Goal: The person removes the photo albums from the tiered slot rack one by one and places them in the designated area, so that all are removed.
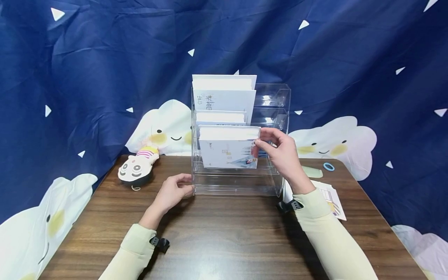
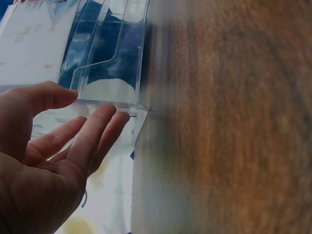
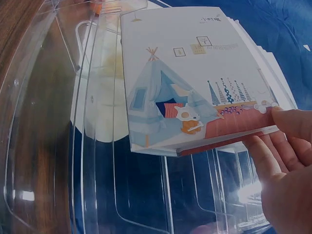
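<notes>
A clear acrylic tiered rack (image 1: 236,189) stands on the wooden table, holding several white-covered books. My right hand (image 1: 281,151) pinches the right edge of the frontmost book (image 1: 227,154), thumb on its front cover. In the right wrist view the cover of this book (image 3: 170,73) shows a blue tent and a small animal figure; the right hand (image 3: 287,161) is at its edge. Behind it in the rack stand a shorter book (image 1: 220,116) and a taller white book (image 1: 224,102). My left hand (image 1: 175,190) touches the rack's lower left side with loosely extended fingers (image 2: 92,134).
To the left lies a panda-faced toy (image 1: 136,167). Right of the rack are printed cards (image 1: 330,198), a pale green piece (image 1: 312,172) and a blue ring (image 1: 328,167). A dark blue curtain (image 1: 140,46) with clouds hangs behind the table (image 1: 224,233).
</notes>
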Motion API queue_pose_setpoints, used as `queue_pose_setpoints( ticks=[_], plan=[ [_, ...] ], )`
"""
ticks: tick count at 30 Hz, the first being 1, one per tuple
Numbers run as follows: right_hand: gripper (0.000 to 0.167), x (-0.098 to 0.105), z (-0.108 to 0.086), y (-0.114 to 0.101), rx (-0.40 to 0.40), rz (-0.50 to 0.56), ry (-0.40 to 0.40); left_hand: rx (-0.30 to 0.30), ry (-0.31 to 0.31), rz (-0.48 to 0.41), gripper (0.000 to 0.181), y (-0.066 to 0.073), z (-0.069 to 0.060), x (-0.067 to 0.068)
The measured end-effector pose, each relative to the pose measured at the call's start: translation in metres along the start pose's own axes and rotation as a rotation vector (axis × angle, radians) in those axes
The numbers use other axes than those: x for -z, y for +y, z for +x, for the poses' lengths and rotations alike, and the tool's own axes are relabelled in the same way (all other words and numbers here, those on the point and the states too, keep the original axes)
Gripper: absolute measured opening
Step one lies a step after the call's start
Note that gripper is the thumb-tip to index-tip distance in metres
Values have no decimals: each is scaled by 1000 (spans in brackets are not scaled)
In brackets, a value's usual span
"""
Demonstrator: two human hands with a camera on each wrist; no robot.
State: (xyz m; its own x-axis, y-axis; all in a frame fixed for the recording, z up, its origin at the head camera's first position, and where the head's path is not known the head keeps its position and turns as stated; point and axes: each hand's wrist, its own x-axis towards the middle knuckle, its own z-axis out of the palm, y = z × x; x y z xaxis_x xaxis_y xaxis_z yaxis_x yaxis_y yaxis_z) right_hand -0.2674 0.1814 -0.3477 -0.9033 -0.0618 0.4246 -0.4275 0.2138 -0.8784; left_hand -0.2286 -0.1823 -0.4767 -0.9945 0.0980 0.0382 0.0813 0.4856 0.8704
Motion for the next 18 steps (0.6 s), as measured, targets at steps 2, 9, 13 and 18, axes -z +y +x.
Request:
queue_pose_setpoints(
  ticks=[2,9,13,18],
  plan=[
    [33,2,-2,-2,-3,13,-2,-3,-4,-1,38,0,-1,0],
    [34,8,-8,-5,-1,12,13,-3,-8,-16,38,0,-1,3],
    [35,12,-12,-7,9,7,26,-1,-19,-23,38,0,-1,3],
    [36,14,-20,-10,8,-7,34,-3,-24,-19,39,-2,-1,3]
  ],
)
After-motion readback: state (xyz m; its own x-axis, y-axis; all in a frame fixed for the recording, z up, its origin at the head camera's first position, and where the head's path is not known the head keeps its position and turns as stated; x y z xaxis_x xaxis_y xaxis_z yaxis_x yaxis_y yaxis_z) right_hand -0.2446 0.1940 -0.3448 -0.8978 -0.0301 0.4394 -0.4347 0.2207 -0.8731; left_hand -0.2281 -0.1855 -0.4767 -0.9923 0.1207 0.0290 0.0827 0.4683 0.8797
